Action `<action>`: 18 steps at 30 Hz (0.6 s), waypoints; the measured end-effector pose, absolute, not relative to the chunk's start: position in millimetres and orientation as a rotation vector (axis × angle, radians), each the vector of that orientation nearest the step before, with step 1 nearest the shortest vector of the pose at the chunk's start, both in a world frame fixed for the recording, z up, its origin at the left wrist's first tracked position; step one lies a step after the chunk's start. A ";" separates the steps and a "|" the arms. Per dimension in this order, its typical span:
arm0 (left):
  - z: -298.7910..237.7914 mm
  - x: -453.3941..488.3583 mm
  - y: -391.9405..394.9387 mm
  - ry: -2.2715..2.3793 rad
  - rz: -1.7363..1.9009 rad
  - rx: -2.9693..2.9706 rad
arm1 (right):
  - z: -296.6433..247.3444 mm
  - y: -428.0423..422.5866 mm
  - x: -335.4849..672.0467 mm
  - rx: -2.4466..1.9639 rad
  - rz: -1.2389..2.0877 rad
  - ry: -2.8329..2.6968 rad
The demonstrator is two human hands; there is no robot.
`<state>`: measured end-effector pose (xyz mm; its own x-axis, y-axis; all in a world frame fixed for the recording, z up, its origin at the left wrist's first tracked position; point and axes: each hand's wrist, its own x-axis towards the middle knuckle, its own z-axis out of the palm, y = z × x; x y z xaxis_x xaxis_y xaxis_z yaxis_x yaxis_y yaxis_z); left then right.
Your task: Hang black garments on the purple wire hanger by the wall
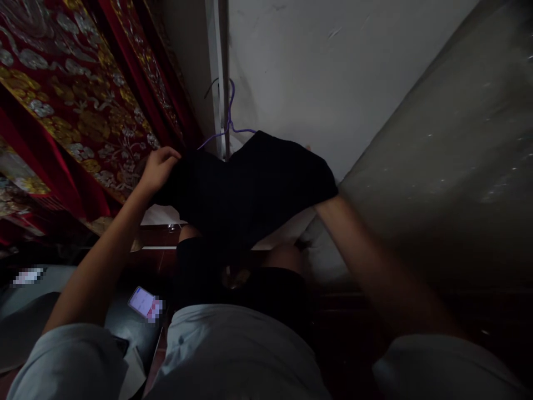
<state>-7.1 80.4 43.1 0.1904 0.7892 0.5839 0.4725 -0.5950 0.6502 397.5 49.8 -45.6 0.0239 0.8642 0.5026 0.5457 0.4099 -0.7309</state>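
A black garment, perhaps a shirt, is spread in front of me at a purple wire hanger. The hanger's hook is at a thin upright pole; its right arm runs under the cloth. My left hand grips the garment's left upper edge, fingers closed over the cloth. On the other side, my right forearm goes up inside the garment at its lower right opening. The cloth covers my right hand, so its fingers are hidden.
Red embroidered cloth with gold and silver patterns hangs at the left. A grey-white upright pole stands before a pale wall. At right is a large grey sheet-covered shape. A lit phone lies on a dark seat at lower left.
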 end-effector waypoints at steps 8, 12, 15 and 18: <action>77.1 38.4 63.2 0.883 1.246 2.176 | 27.3 8.2 427.1 -1.126 1.086 -1.423; 95.2 60.4 48.6 0.815 1.341 2.221 | 52.9 -9.7 406.0 -1.073 1.079 -1.441; 101.0 65.6 31.8 0.811 1.543 2.226 | 59.3 -19.0 390.6 -0.941 1.034 -1.281; 104.1 65.4 14.7 0.820 1.574 2.209 | 57.0 -37.9 377.2 -0.784 1.054 -1.186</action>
